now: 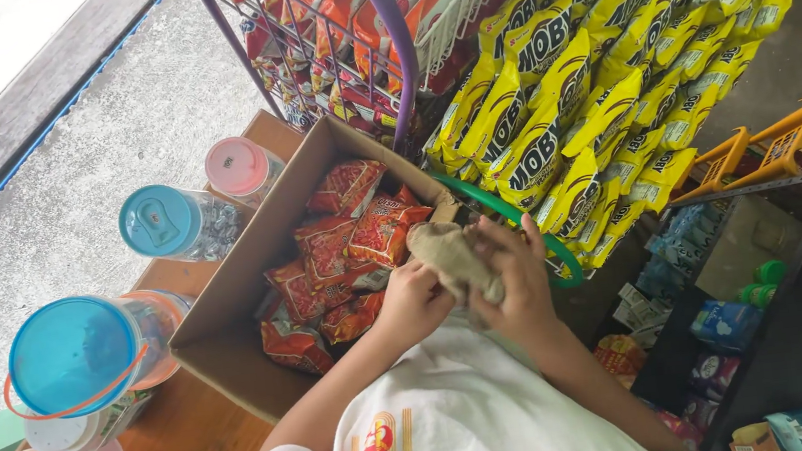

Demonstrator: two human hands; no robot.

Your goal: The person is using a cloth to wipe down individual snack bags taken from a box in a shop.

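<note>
hands: two, left [416,299], right [518,283] | beige cloth [452,258]: one | cardboard box [231,320]: one | lidded candy jars [179,223]: five seen | yellow snack packets [549,108]: too many to count

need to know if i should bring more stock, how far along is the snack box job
Done: yellow snack packs already hang thickly on the rack. In hand: both the left hand and right hand grip a crumpled beige cloth beside the open cardboard box. Left: the box holds many red snack packets, none in the hands.
</note>
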